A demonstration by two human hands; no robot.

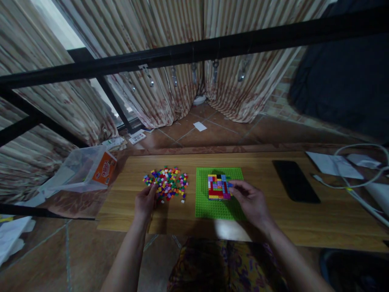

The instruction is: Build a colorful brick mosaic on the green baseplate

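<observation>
A green studded baseplate (202, 209) lies on the wooden table, bearing a small block built of many-coloured toy bricks (216, 187). At the block's right side is my right hand (251, 199), thumb and fingertips pinched on a small blue brick (231, 184); whether that brick is joined to the block I cannot tell. Left of the baseplate spreads a pile of loose coloured toy bricks (170, 183). My left hand (146, 199) rests at the pile's near left edge with its fingers closed together, and what they hold, if anything, is hidden.
A black phone-like slab (296, 181) lies on the right of the wooden table (127, 211), near a white cable (337, 186) and papers. Left of the table stands a clear plastic box (82, 162) with an orange label. A dark metal bar (182, 54) crosses above, before striped curtains (170, 24).
</observation>
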